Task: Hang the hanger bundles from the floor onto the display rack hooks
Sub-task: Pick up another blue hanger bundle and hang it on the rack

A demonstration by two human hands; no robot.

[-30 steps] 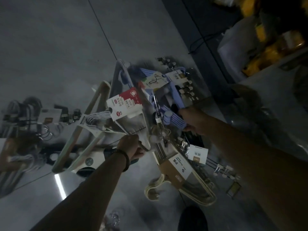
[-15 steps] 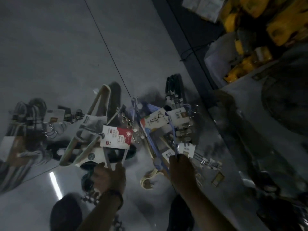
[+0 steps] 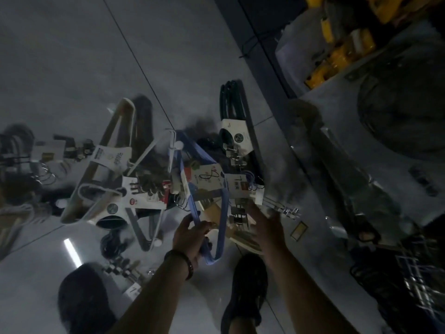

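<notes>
Several hanger bundles lie in a heap on the glossy grey floor. My left hand point(image 3: 192, 235) grips the near end of a blue hanger bundle point(image 3: 204, 184), which carries white paper tags. My right hand point(image 3: 267, 222) reaches into the heap just right of it, over a clip hanger bundle point(image 3: 237, 214); motion blur hides whether it holds anything. A cream hanger bundle point(image 3: 103, 169) with a white label lies to the left. A white hanger bundle point(image 3: 144, 196) bears a red and white tag. A dark green bundle point(image 3: 232, 116) rests at the back.
My two dark shoes point(image 3: 245, 292) stand on the floor point(image 3: 72, 56) close to the heap. More dark hanger bundles point(image 3: 19, 160) lie at far left. On the right stand shelving with yellow goods point(image 3: 337, 49) and a wire basket point(image 3: 409, 280).
The camera has come closer to the heap. My left hand has moved right from the red-tagged white bundle to the blue bundle. My right hand has shifted right into the clip hangers.
</notes>
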